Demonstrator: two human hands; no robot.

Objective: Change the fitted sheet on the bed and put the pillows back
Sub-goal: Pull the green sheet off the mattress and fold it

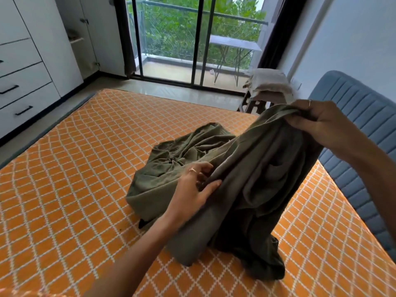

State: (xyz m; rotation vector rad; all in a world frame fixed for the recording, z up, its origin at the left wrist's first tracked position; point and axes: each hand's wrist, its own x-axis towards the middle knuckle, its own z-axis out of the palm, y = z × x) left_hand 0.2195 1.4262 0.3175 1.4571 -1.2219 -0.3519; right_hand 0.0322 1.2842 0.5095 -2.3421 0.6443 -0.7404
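Sheet: an olive fitted sheet is heaped on the bare orange mattress.
Right hand: a raised edge is gripped.
Left hand: a fold is pinched (lower down).
Surroundings: blue headboard at right; folded linens behind; drawers at left.

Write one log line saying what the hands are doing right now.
step: unfolding sheet | left hand: pinches green sheet | right hand: holds sheet edge up | mattress: bare

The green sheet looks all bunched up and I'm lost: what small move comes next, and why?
Probably slide the left hand along the edge away from the right hand to find a corner: the green sheet lies heaped on the bare mattress.
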